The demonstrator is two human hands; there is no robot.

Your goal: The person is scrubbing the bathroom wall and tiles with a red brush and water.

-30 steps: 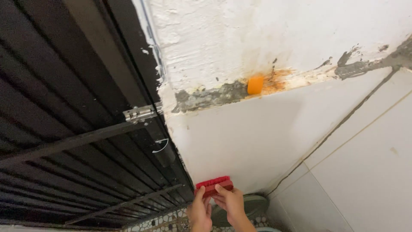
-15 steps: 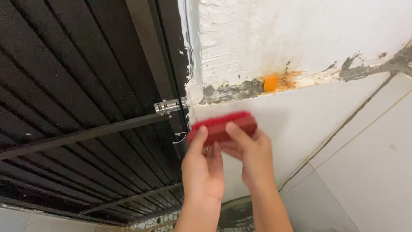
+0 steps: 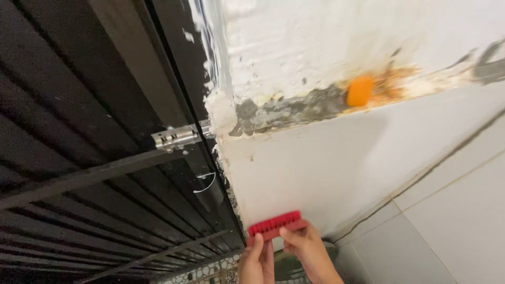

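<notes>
Head view: both hands (image 3: 284,255) press red brush (image 3: 275,224) against white tile (image 3: 315,168)

**A patched corner beside a dark metal door**

We look at a white tiled wall (image 3: 336,173) with dark grout lines running across it at a slant. Above the tiles we see rough white plaster (image 3: 326,42), and between the two a band of grey mortar (image 3: 284,110) stained rust-orange, with a small orange plug (image 3: 360,91) set in it. To the left we see a black ribbed metal door (image 3: 79,158) with crossbars and a silver slide bolt (image 3: 176,138) reaching toward the wall edge. Low down, a strip of pebble-patterned floor (image 3: 210,269) shows. The light is soft and even.
</notes>
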